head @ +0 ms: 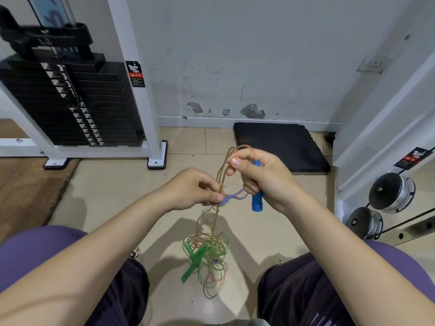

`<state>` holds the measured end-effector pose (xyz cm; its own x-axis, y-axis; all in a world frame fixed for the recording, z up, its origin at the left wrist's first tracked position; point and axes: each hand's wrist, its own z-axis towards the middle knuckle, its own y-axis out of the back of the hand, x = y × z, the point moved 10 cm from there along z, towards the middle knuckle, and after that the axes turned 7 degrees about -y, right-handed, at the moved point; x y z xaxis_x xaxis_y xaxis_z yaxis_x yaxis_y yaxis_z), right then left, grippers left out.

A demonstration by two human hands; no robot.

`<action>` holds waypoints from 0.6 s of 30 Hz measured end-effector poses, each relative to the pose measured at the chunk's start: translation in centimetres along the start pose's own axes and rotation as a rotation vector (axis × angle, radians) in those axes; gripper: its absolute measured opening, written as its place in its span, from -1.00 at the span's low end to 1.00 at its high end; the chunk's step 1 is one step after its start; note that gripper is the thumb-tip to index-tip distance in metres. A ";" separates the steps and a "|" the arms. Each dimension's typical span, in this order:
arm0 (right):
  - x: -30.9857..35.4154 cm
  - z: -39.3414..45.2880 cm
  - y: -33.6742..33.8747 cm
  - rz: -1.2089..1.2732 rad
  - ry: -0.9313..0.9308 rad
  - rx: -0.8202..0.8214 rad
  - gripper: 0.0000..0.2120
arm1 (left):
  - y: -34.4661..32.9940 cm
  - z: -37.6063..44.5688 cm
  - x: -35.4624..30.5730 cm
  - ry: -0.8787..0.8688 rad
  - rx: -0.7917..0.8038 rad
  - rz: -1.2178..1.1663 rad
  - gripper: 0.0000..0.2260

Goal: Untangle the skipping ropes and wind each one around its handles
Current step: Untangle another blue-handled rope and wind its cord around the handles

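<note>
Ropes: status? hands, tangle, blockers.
Right hand grips blue handle and an orange rope loop. Left hand pinches the blue-white cord. Green and orange tangle on floor, not wound.

A black weight stack (68,100) in a white frame (138,74) stands at the floor's (113,184) far left, a black mat (280,147) lies against the wall (247,55), and dumbbells (390,192) sit at right.

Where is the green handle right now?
In the head view, the green handle lies on the floor between the person's knees, low and centre, inside the tangled pile of ropes hanging below the two hands.
</note>
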<state>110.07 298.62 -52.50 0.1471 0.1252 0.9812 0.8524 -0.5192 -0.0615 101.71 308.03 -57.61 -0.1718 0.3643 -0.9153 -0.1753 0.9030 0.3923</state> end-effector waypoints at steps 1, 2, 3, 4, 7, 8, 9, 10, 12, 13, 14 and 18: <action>0.1 0.0 0.1 -0.004 0.005 -0.007 -0.80 | 0.5 0.0 0.1 0.000 -0.042 -0.003 -0.96; 0.0 0.1 0.2 -0.021 -0.002 -0.017 -0.80 | 1.0 0.0 0.0 -0.003 -0.081 -0.042 -0.95; -0.4 0.2 0.4 -0.052 -0.025 -0.030 -0.79 | 1.4 0.0 -0.3 -0.013 -0.120 -0.116 -0.94; -0.9 0.3 0.5 -0.099 -0.060 -0.039 -0.78 | 1.7 -0.1 -0.7 -0.029 -0.158 -0.210 -0.94; -3.0 0.2 -0.2 -0.309 -0.188 0.038 -0.81 | 2.9 -0.2 -2.1 -0.089 -0.261 -0.428 -0.95; -3.6 0.0 -0.7 -0.370 -0.214 0.078 -0.85 | 3.2 -0.4 -2.5 -0.104 -0.285 -0.484 -0.92; -3.9 -0.1 -1.1 -0.406 -0.226 0.099 -0.89 | 3.4 -0.4 -2.6 -0.114 -0.304 -0.530 -0.89; -4.0 -0.2 -1.3 -0.424 -0.224 0.097 -0.92 | 3.6 -0.5 -2.7 -0.119 -0.315 -0.563 -0.86; -3.6 -0.2 -1.1 -0.433 -0.194 0.056 -0.88 | 3.6 -0.6 -2.8 -0.126 -0.308 -0.570 -0.83; -3.3 -0.2 -1.0 -0.420 -0.177 0.040 -0.85 | 3.6 -0.5 -2.8 -0.126 -0.283 -0.544 -0.81; -2.9 -0.2 -0.9 -0.394 -0.158 0.031 -0.82 | 3.3 -0.4 -2.6 -0.110 -0.238 -0.502 -0.78; -1.3 -0.2 -0.7 -0.181 -0.088 0.029 -0.83 | 0.1 -0.1 -0.3 0.010 0.045 -0.201 -0.78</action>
<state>109.20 298.68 -53.69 0.0327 0.2885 0.9569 0.8828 -0.4573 0.1077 101.63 307.99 -57.29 -0.1474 0.1736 -0.9737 -0.1633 0.9667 0.1971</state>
